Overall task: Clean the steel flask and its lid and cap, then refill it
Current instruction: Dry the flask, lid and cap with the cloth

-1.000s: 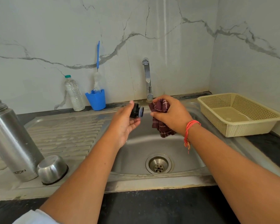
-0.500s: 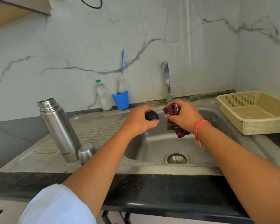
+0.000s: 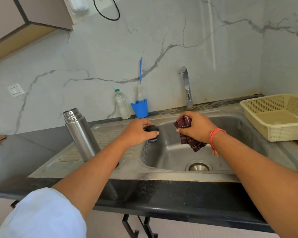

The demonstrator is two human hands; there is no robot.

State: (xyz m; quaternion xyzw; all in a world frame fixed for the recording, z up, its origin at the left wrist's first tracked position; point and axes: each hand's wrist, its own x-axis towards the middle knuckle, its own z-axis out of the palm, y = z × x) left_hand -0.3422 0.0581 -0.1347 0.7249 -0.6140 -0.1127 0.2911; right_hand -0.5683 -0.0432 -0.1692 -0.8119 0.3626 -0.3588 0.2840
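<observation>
On the black counter (image 3: pixel 33 152), below a white marble wall (image 3: pixel 162 31), sits a steel sink (image 3: pixel 170 152). The steel flask (image 3: pixel 81 134) stands upright on the sink's flat left side. The left arm (image 3: pixel 96 169) hides the flask's base. The left hand (image 3: pixel 136 133) curls its fingers round the small black lid (image 3: pixel 151 129) over the bowl's edge. The right hand (image 3: pixel 196 127) squeezes a dark red cloth (image 3: pixel 191 143) in front of the tap (image 3: pixel 186 83). A blue cup (image 3: pixel 140 109) by the wall holds a brush (image 3: pixel 140 69), just beside a plastic bottle (image 3: pixel 122 105). A cream basket (image 3: pixel 273 131) sits at the right.

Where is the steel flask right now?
The steel flask stands upright on the draining board, left in the head view, left of the basin and left hand.
</observation>
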